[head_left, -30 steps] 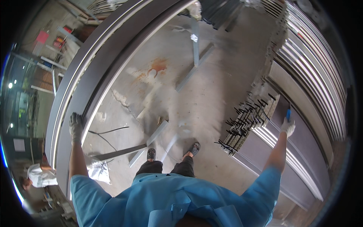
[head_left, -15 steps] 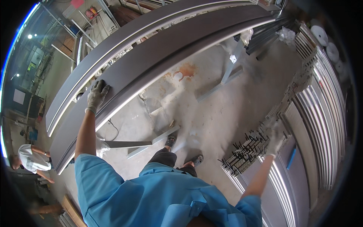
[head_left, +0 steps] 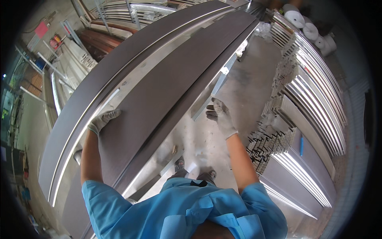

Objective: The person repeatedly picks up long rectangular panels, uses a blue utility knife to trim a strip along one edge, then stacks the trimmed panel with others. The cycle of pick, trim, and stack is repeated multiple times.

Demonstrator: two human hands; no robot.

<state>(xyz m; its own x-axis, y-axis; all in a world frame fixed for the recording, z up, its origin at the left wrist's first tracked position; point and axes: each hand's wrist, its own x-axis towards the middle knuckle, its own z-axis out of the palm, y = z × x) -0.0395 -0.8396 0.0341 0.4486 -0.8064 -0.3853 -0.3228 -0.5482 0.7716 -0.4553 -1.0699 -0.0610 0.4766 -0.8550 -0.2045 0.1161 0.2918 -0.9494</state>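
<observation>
A long dark grey-brown panel (head_left: 159,91) with a stepped, pale-lit edge runs diagonally from the lower left to the far right. My left hand (head_left: 104,120), in a pale work glove, rests at its left edge, fingers stretched over the top face; its underside is hidden. My right hand (head_left: 222,119), gloved too, is held apart from the panel's right edge, above the floor. Its fingers are spread and slightly bent, with nothing in them. A second dark panel (head_left: 119,65) lies parallel on the left, with a gap between the two.
Stacked panels (head_left: 292,175) with black clips at their ends stand on my right, a blue strip (head_left: 301,146) on top. Behind are bundled profiles (head_left: 316,107) and white rolls (head_left: 294,18). Racks hold long brown bars (head_left: 97,40) at the far left. A metal support (head_left: 223,75) stands under the panel.
My right hand has come away from the clipped stack and moved left, towards the near panel. My left hand remains on that panel, now at its left edge. The view has turned right.
</observation>
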